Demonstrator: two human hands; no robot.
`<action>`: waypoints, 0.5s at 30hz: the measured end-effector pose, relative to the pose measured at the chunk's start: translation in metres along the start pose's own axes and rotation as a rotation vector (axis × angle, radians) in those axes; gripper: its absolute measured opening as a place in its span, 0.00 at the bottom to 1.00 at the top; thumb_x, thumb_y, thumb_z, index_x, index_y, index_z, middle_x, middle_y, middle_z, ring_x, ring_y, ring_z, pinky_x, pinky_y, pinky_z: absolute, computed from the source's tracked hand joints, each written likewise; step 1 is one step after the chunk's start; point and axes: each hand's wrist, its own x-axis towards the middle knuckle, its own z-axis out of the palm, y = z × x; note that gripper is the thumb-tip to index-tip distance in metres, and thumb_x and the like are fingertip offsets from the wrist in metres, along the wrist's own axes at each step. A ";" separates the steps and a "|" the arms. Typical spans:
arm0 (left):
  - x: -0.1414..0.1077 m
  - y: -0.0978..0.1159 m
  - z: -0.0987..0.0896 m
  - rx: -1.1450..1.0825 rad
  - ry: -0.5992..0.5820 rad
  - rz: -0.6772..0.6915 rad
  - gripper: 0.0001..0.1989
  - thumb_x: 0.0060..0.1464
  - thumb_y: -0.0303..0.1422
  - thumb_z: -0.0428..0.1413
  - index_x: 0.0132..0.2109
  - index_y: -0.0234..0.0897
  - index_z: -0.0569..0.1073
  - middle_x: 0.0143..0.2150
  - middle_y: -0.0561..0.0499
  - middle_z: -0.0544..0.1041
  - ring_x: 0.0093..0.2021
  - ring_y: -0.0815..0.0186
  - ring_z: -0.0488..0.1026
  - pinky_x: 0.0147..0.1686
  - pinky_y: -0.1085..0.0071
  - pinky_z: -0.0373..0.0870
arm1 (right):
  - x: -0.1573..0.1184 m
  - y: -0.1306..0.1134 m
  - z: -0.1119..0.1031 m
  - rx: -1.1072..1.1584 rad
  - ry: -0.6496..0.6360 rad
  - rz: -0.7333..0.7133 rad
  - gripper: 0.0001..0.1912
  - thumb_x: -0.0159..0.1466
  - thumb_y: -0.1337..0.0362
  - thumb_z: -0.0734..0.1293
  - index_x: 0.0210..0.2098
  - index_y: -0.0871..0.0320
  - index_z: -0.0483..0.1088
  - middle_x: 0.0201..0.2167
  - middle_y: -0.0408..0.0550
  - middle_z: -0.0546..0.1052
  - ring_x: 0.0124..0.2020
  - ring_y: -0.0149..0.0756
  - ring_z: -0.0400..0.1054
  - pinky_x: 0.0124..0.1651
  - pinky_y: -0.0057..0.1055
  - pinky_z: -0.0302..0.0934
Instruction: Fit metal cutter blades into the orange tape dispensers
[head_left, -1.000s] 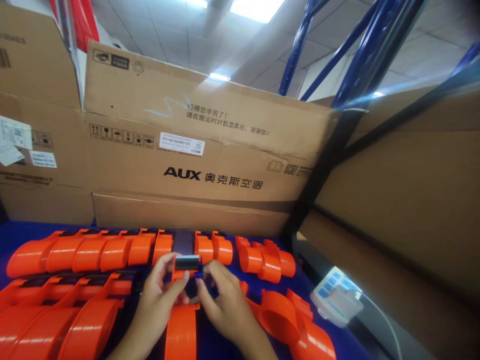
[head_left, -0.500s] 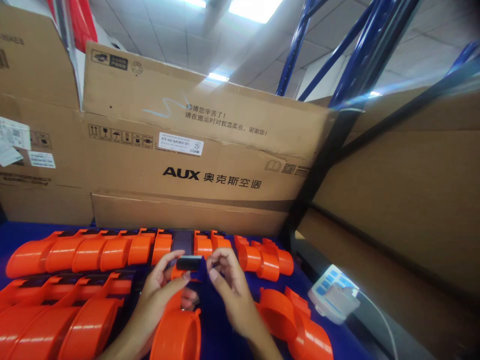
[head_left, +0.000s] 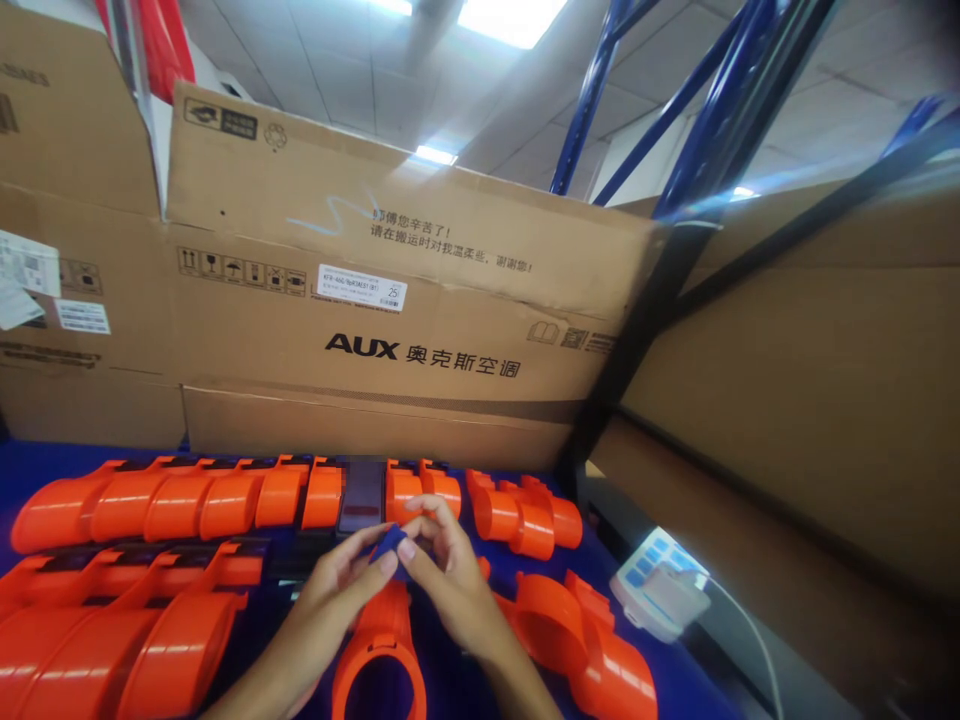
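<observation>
My left hand (head_left: 337, 590) and my right hand (head_left: 446, 565) meet low in the middle of the view. Between their fingertips is a small dark blue piece (head_left: 390, 543), pinched from both sides. Just below it hangs or stands an orange part (head_left: 381, 640) with a round ring at its lower end, its opening facing me. Fingers hide where the blue piece and the orange part meet. Behind my hands stands a dark upright block (head_left: 363, 495) among orange parts.
Rows of orange ring parts (head_left: 176, 505) cover the blue surface at the left. More orange parts (head_left: 536, 522) lie at the right, beside a white power strip (head_left: 660, 583) with a cable. A large cardboard box (head_left: 375, 420) and a dark rack post (head_left: 622, 350) stand behind.
The orange part has turned, so its ring faces me. My hands have come closer together, and my right fingers now pinch the blue piece. The black cylinder seen earlier is hidden.
</observation>
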 end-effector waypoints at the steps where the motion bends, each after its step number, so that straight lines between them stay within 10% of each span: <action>1: 0.001 0.000 0.000 0.027 0.005 0.014 0.20 0.59 0.40 0.64 0.57 0.42 0.78 0.57 0.43 0.82 0.64 0.52 0.73 0.66 0.57 0.62 | 0.000 0.000 0.002 -0.014 0.000 -0.004 0.22 0.67 0.48 0.70 0.53 0.51 0.63 0.35 0.44 0.73 0.38 0.38 0.67 0.43 0.34 0.64; 15: 0.012 0.010 -0.012 -0.086 0.113 -0.023 0.19 0.54 0.44 0.66 0.47 0.35 0.83 0.40 0.41 0.87 0.40 0.53 0.84 0.40 0.64 0.79 | 0.003 0.004 0.008 -0.062 0.059 0.000 0.15 0.75 0.48 0.58 0.50 0.51 0.62 0.34 0.43 0.75 0.34 0.36 0.70 0.36 0.31 0.64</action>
